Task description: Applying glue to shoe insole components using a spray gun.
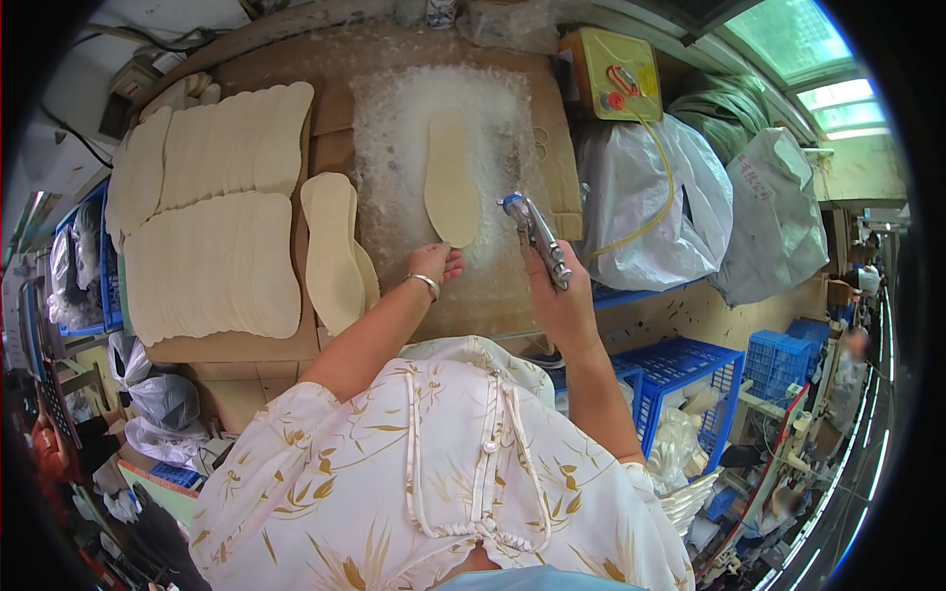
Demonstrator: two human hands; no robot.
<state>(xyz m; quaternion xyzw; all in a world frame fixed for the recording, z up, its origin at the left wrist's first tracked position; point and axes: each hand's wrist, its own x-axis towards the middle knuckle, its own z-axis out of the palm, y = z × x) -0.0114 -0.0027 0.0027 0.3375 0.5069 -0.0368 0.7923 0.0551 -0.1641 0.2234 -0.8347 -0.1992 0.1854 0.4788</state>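
Observation:
A cream insole (448, 177) lies lengthwise on a patch of cardboard coated with white residue. At its near end, the curled fingers of my left hand (434, 263) pinch the insole's edge. My right hand (564, 295) is wrapped around a silver spray gun (535, 236), whose nozzle points toward the insole from the right. Nothing touches the insole on that side. Left of the coated patch, a few loose insoles (333, 246) overlap each other. Farther left, many more insoles lie fanned out in an upper row (232, 143) and a lower row (212, 266).
Brown cardboard (335, 148) covers the worktable. A yellow can (631, 74) stands at the far right, with a yellow hose (672, 177) running down toward the spray gun. White sacks (650, 207) bulge beside the table. Blue crates (695, 369) sit below at the right.

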